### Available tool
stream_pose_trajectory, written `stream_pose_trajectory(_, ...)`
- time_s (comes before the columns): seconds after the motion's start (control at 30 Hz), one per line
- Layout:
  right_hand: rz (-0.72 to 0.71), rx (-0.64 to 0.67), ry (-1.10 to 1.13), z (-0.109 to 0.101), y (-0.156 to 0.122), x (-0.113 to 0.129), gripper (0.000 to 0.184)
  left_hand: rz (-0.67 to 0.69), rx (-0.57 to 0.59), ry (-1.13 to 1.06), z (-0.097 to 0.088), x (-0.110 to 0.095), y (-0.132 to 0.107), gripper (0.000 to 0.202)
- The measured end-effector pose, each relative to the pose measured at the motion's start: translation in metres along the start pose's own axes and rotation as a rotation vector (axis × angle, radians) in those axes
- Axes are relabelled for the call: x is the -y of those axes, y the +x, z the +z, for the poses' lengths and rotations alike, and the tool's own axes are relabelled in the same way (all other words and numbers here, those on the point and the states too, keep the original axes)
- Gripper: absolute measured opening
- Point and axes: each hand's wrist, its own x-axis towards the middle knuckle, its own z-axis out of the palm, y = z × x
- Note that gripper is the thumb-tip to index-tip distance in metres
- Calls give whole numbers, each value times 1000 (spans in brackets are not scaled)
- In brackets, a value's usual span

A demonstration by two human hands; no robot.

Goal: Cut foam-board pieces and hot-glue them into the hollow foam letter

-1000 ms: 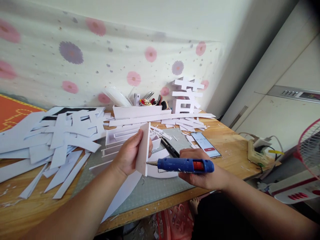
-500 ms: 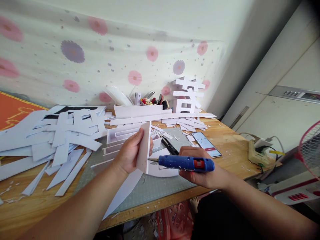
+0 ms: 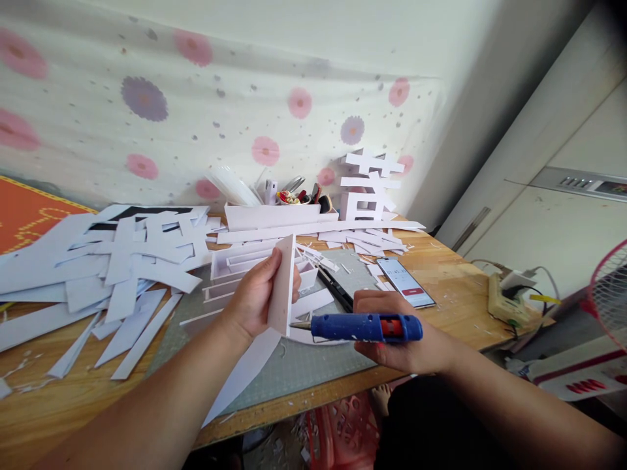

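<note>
My left hand [image 3: 257, 294] grips a white foam board piece [image 3: 282, 287] held upright, thumb on the near face and fingers behind it. In my right hand [image 3: 386, 336] is a blue hot glue gun [image 3: 365, 328], lying level with its metal nozzle pointing left. The nozzle tip is at the lower right edge of the board; whether it touches cannot be told. Behind my left hand, a white board structure of parallel strips [image 3: 220, 290] rests on the grey cutting mat [image 3: 289, 365]. A white sheet [image 3: 245, 382] lies below the held board.
Cut white pieces [image 3: 122, 261] pile up on the left. At the back stand a white tool box [image 3: 274, 217] and an assembled white character [image 3: 365, 189]. A black cutter [image 3: 336, 287], a phone [image 3: 406, 282] and a power strip [image 3: 512, 303] lie on the right.
The glue gun has moved slightly down along the board's right edge, its nozzle now near the lower corner. My left hand keeps the board in almost the same place.
</note>
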Motion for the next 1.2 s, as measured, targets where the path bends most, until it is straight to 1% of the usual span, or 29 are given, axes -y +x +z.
stream_pose_trajectory(0.13,-5,33,-6,-1,-1,2,16,7,1,-18,0,0,0,42)
stream_pose_trajectory(0.37,8,50,-11,-2,-2,3,19,9,-14,-22,0,0,1,41)
stream_pose_trajectory(0.5,-18,30,1,-1,-2,1,17,7,-10,-16,-1,0,1,41)
stream_pose_trajectory(0.67,9,18,25,0,-2,0,14,9,-14,-7,-1,1,1,41)
stream_pose_trajectory(0.83,-6,-3,18,-1,-1,-1,15,3,-32,6,-1,1,1,42)
stream_pose_trajectory(1.0,2,-75,-23,-4,-1,-1,18,-27,-38,52,1,0,0,42)
stream_pose_trajectory(1.1,12,-84,-36,-5,-1,-1,19,-56,-29,84,1,0,-1,44)
stream_pose_trajectory(1.2,21,-82,-33,-4,0,-2,20,-51,-37,107,2,1,-1,44)
